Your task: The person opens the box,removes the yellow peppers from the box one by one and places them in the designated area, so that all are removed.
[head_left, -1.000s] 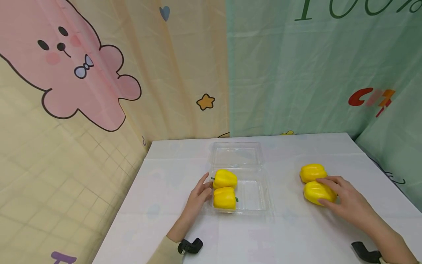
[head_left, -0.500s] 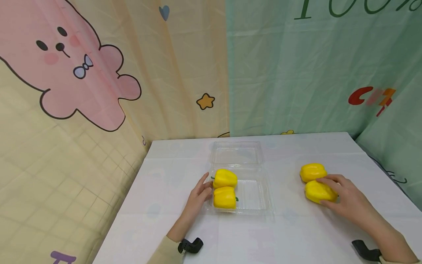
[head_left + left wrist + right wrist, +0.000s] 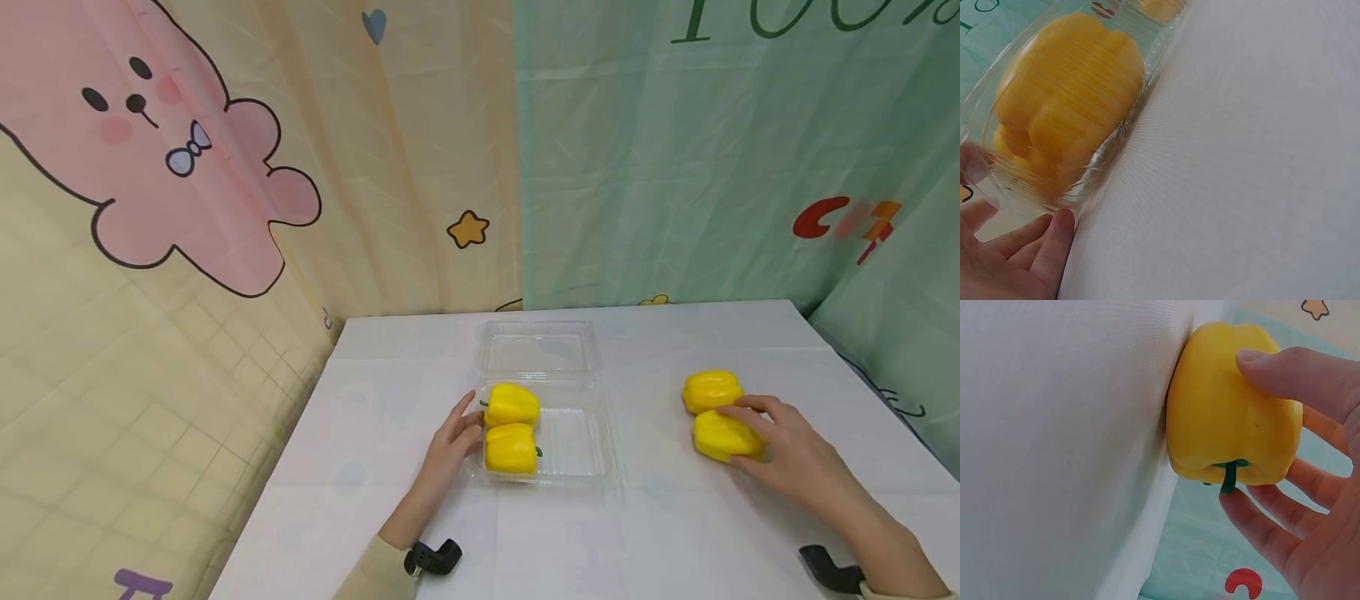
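My right hand (image 3: pixel 787 442) grips a yellow bell pepper (image 3: pixel 1229 419), thumb on one side and fingers round the other. That pepper appears to rest on or just over the table, its green stem toward my palm. Right behind it lies another yellow pepper (image 3: pixel 711 392). Left of centre stands a clear plastic clamshell box (image 3: pixel 577 433), lid laid back. Two yellow peppers sit in its left half, a rear one (image 3: pixel 513 406) and a front one (image 3: pixel 511 448). My left hand (image 3: pixel 450 446) touches the box's left side with loosely extended fingers; through the clear wall a pepper (image 3: pixel 1072 94) shows.
A white-covered table (image 3: pixel 637 542) carries everything. The box's clear lid (image 3: pixel 538 350) lies flat toward the back edge. Printed curtains (image 3: pixel 420 167) hang behind and at both sides. The box's right half shows bare ridged plastic.
The pepper in my right hand has shifted very slightly away from me, along with the fingers. My left hand, the box and its peppers stay where they were.
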Motion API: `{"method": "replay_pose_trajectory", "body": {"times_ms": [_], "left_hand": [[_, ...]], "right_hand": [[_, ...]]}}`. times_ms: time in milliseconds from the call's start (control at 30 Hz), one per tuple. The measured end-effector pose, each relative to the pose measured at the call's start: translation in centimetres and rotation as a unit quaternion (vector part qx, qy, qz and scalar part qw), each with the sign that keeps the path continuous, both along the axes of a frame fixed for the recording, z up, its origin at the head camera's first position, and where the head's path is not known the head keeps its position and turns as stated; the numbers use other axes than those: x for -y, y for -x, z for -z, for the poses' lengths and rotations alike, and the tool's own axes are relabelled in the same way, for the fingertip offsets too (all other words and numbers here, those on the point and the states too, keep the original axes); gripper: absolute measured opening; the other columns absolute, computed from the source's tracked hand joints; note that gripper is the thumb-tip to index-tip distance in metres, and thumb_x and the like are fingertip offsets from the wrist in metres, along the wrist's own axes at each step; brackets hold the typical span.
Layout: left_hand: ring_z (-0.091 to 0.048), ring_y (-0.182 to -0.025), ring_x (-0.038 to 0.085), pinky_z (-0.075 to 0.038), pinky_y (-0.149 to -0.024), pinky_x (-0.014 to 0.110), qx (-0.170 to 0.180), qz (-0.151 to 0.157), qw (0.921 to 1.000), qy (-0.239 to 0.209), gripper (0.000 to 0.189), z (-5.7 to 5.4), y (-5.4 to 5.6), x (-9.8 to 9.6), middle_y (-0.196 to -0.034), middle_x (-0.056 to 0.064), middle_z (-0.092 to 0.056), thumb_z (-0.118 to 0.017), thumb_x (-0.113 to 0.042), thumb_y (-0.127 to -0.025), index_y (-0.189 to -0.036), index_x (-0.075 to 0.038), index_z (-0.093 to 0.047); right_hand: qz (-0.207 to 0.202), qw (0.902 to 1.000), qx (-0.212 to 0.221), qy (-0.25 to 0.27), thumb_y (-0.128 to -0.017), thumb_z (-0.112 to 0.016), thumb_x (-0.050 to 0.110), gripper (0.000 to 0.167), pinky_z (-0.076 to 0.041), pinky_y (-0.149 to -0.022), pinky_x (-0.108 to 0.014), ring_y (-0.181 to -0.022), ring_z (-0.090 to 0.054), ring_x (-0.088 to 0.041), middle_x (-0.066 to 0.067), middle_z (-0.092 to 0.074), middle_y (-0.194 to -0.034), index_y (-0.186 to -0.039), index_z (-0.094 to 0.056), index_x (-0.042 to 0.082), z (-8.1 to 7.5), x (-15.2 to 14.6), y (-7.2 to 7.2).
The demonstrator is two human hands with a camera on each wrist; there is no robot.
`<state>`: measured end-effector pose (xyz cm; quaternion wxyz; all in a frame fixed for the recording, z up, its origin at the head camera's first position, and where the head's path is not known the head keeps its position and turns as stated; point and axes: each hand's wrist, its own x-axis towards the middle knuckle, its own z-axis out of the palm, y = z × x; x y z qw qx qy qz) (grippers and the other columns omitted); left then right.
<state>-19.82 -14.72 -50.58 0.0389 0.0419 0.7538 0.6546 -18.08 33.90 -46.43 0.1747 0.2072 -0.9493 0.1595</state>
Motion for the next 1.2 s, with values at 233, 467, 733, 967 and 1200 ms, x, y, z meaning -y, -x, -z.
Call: {"method": "replay_pose_trajectory", "body": {"times_ms": [233,467,733,967,1200], "left_hand": [[-0.053,-0.131,0.029,-0.048,-0.104,0.042,0.0,0.005,1.0,-0.008,0.058,-0.1,0.2,0.1,-0.145,0.015,-0.054,-0.053,-0.021,-0.105,-0.159,-0.024,-0.032],[-0.053,-0.13,0.029,-0.049,-0.103,0.043,-0.001,0.004,0.9999,-0.01,0.059,-0.3,0.1,0.0,-0.145,0.016,-0.054,-0.053,-0.021,-0.105,-0.159,-0.022,-0.031],[-0.055,-0.129,0.028,-0.049,-0.103,0.041,-0.001,0.003,1.0,-0.007,0.057,0.0,0.1,0.1,-0.143,0.015,-0.055,-0.053,-0.02,-0.105,-0.158,-0.026,-0.034],[-0.053,-0.13,0.029,-0.049,-0.103,0.04,-0.005,0.005,1.0,0.0,0.058,0.0,0.1,0.1,-0.144,0.015,-0.054,-0.052,-0.021,-0.105,-0.159,-0.024,-0.032],[-0.053,-0.131,0.028,-0.049,-0.103,0.039,-0.003,0.007,1.0,0.0,0.058,0.1,0.1,0.1,-0.144,0.014,-0.054,-0.052,-0.022,-0.105,-0.16,-0.024,-0.031]], "right_hand": [[-0.007,0.9999,-0.011,0.006,-0.059,-0.095,0.009,0.07,-0.049,-0.078,-0.063,-0.106,-0.049,-0.041,-0.016,-0.05,-0.125,-0.122,-0.065,0.013,0.0,0.1,0.1],[-0.01,0.9998,-0.018,0.008,-0.057,-0.095,0.006,0.07,-0.048,-0.08,-0.062,-0.108,-0.049,-0.041,-0.015,-0.05,-0.124,-0.121,-0.066,0.014,0.2,-0.1,0.1],[-0.014,0.9998,-0.017,0.002,-0.058,-0.094,0.007,0.071,-0.051,-0.073,-0.061,-0.109,-0.049,-0.038,-0.011,-0.05,-0.126,-0.123,-0.066,0.018,0.2,-0.4,0.0],[0.001,0.9998,-0.003,-0.022,-0.06,-0.095,0.011,0.073,-0.053,-0.067,-0.064,-0.112,-0.046,-0.04,-0.014,-0.047,-0.131,-0.126,-0.064,0.02,-0.5,-0.1,-0.3],[0.007,0.9993,-0.001,-0.036,-0.062,-0.094,0.011,0.076,-0.054,-0.068,-0.064,-0.116,-0.045,-0.041,-0.016,-0.045,-0.137,-0.131,-0.062,0.021,-1.8,0.8,-0.4]]}}
